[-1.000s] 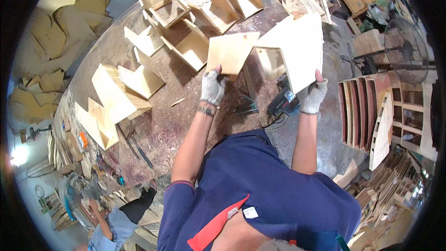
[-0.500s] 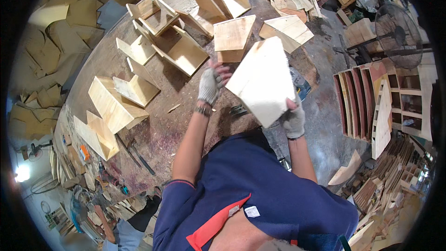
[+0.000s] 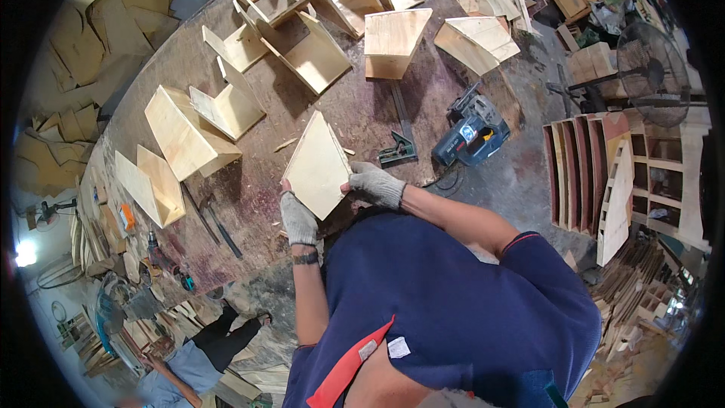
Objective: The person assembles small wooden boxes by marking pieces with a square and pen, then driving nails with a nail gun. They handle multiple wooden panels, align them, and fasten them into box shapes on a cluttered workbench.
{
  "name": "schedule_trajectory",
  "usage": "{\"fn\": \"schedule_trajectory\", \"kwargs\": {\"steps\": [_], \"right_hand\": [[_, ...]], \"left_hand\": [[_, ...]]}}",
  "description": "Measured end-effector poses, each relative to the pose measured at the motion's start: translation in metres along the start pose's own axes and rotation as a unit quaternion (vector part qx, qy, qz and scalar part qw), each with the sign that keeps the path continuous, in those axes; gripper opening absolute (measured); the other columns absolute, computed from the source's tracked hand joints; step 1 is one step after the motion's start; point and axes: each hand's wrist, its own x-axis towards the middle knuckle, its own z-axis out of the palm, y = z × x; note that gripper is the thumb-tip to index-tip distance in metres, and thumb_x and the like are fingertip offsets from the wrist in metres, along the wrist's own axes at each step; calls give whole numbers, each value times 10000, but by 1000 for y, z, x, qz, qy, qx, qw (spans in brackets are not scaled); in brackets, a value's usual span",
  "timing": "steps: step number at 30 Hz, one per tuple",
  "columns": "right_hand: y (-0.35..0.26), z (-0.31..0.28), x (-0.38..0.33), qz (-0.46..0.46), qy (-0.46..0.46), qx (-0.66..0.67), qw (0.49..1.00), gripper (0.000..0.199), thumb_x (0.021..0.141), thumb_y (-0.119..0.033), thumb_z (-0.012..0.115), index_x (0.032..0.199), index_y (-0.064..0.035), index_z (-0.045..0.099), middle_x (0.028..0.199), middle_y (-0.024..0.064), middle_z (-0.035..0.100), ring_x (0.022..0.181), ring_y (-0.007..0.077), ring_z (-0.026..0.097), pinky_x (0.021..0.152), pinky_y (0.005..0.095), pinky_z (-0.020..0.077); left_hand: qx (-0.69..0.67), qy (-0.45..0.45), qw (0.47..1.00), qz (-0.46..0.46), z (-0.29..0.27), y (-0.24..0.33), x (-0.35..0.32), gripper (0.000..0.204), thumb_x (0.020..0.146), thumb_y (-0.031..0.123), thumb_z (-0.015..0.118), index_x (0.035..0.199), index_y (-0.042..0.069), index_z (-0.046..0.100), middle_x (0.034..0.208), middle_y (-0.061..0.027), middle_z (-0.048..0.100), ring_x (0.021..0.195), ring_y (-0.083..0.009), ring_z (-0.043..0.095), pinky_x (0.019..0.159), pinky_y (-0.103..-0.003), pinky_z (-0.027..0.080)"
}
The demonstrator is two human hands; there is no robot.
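panel of pale wood [image 3: 317,170], roughly kite-shaped, sits between the two grips, over the wide table [image 3: 257,189]; whether it touches the tabletop cannot be told. largest around the grips is that table. well left of the left grip stands a big angled wooden piece [image 3: 181,136], and beyond both grips an open wooden box [image 3: 313,60]. right of the right grip, and apart from it, lies a blue jigsaw [image 3: 467,140]. nearer, just beyond the right grip, is a square with a dark head [image 3: 398,153], and beyond the left grip a small wood sliver [image 3: 285,144].

the left grip [image 3: 300,219] is clamped on the panel's left corner, the right grip [image 3: 377,185] on its right corner, thumb on top; the fingers underneath are hidden. half a second ago only the right grip had the panel, the left being free and spread; now the panel is further left and both share it. that likely makes it steadier in the work, with better control of its angle.
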Motion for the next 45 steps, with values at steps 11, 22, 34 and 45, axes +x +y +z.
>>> {"fn": "schedule_trajectory", "kwargs": {"steps": [11, 22, 34, 45], "right_hand": [[-28, -75, -55, -198, 335, -512, 766, 297, 875, -192, 726, 1118, -25, 690, 1048, 185, 736, 940, 291, 738, 835, 391, 578], [-43, -307, -146, -272, 769, -299, 495, 410, 884, -373, 756, 987, 5, 635, 915, 177, 693, 804, 347, 686, 718, 442, 554], [-51, -359, -155, -214, 461, 102, 855, 314, 911, -349, 785, 1035, -83, 672, 875, 52, 671, 739, 203, 658, 668, 366, 560], [-9, -324, -138, -313, 157, 248, 903, 463, 947, -331, 701, 1302, -51, 602, 1351, 134, 627, 1171, 323, 630, 1072, 523, 472]], "left_hand": [[262, 83, 956, 106, -12, -18, 13, 502, 1057, 486, 567, 904, 14, 642, 806, 0, 601, 712, -110, 518, 661, -293, 447], [382, -2, 922, 68, -5, -3, 9, 530, 1023, 499, 621, 841, 2, 644, 716, 44, 518, 686, -85, 432, 608, -289, 360], [331, 17, 943, -12, -24, -6, 10, 599, 1029, 545, 580, 1104, -33, 718, 908, -17, 678, 807, -96, 551, 732, -281, 475], [480, 55, 867, 117, -6, -15, 1, 618, 997, 549, 591, 848, -44, 682, 707, -202, 641, 667, -272, 610, 672, -442, 481]]}}
